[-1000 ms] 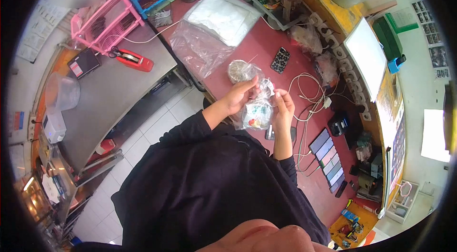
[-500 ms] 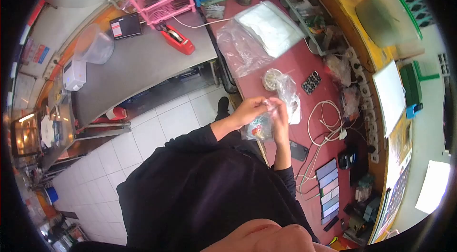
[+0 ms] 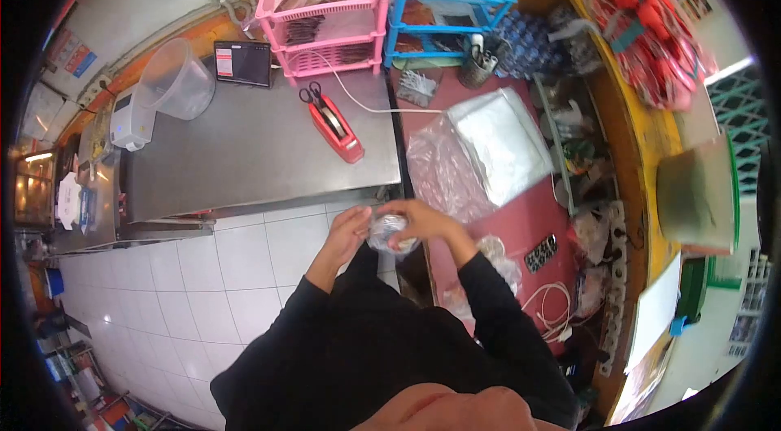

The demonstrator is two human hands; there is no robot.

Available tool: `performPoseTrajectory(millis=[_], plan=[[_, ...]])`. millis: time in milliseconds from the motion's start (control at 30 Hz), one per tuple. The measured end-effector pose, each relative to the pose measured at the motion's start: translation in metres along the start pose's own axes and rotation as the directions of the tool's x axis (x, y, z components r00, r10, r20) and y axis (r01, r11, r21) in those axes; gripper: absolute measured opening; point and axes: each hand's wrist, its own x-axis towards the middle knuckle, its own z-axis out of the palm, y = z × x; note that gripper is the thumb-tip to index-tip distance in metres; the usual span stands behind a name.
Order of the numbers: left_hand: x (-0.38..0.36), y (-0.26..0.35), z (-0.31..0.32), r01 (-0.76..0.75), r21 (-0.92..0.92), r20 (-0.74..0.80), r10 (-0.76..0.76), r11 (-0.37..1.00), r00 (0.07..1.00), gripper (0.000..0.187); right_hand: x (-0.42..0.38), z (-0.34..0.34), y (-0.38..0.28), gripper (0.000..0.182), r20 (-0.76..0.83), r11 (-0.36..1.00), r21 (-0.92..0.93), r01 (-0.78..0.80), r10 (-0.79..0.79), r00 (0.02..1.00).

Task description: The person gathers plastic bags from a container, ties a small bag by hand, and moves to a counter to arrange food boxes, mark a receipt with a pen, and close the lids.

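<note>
A small bundle in clear plastic (image 3: 388,229) is held between my two hands, over the gap between the metal table and the red tabletop. Its contents look whitish and dark, but I cannot make out what they are. My left hand (image 3: 348,234) is closed against its left side, fingers together. From above and the right, my right hand (image 3: 421,223) curls its fingers around it. Beyond my hands, a red tape dispenser (image 3: 340,136) stands on the metal table with black-handled scissors (image 3: 311,94) at its far end.
A clear tub (image 3: 175,81), a white box-shaped device (image 3: 132,123) and a tablet (image 3: 242,64) stand on the metal table (image 3: 244,154). Pink racks (image 3: 325,24) and blue racks (image 3: 447,4) are behind. Plastic sheets (image 3: 504,146), more plastic (image 3: 500,268) and cables (image 3: 547,309) lie on the red tabletop.
My hands have moved left with the plastic bundle, away from over the red tabletop towards the metal table. The view has shifted, showing more of the racks. The bundle now looks more compact.
</note>
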Motion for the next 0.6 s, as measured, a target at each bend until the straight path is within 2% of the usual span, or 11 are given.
performPoseTrajectory(millis=[33,67,100,133,200,267,333,400,433,500,600], plan=[[0.014,0.003,-0.018,-0.139,0.196,-0.048,0.151,0.971,0.987,0.024,0.025,-0.026,0.015,0.055,0.055,0.998,0.033,-0.062,0.06,0.997],[0.026,0.007,-0.031,-0.256,0.389,-0.067,0.304,0.885,0.95,0.024,0.05,-0.055,0.02,0.05,-0.038,0.995,0.06,-0.084,0.087,0.996],[0.034,0.012,-0.037,-0.27,0.367,-0.112,0.33,0.89,0.937,0.026,0.077,-0.084,0.024,0.046,-0.128,0.991,0.09,-0.103,0.114,0.985],[0.04,0.018,-0.04,-0.272,0.361,-0.121,0.333,0.892,0.935,0.026,0.108,-0.111,0.046,0.034,-0.366,0.995,0.077,0.06,-0.028,0.93],[0.049,0.026,-0.042,-0.231,0.305,-0.249,0.312,0.924,0.917,0.028,0.161,-0.171,0.061,0.027,-0.711,0.969,-0.183,-0.166,-0.014,0.704],[0.058,0.024,-0.047,-0.249,0.254,-0.238,0.31,0.935,0.921,0.026,0.205,-0.218,0.107,0.019,-0.803,0.75,-0.307,-0.587,0.127,0.582],[0.067,0.022,-0.045,-0.245,0.217,-0.201,0.289,0.945,0.936,0.025,0.224,-0.234,0.136,0.015,-0.792,0.509,-0.417,-0.753,0.202,0.576],[0.071,0.026,-0.04,-0.173,0.218,-0.19,0.216,0.96,0.958,0.027,0.242,-0.237,0.183,0.015,-0.832,0.472,-0.384,-0.794,0.197,0.519],[0.075,0.028,-0.04,-0.168,0.23,-0.171,0.21,0.959,0.963,0.027,0.246,-0.24,0.184,0.015,-0.844,0.468,-0.365,-0.805,0.197,0.498],[0.081,0.03,-0.039,-0.144,0.176,-0.098,0.163,0.974,0.982,0.028,0.249,-0.237,0.178,0.017,-0.77,0.464,-0.383,-0.799,0.317,0.553],[0.096,0.034,-0.046,-0.083,0.134,-0.022,0.087,0.987,0.996,0.028,0.246,-0.236,0.178,0.016,-0.79,0.493,-0.326,-0.807,0.326,0.519]])
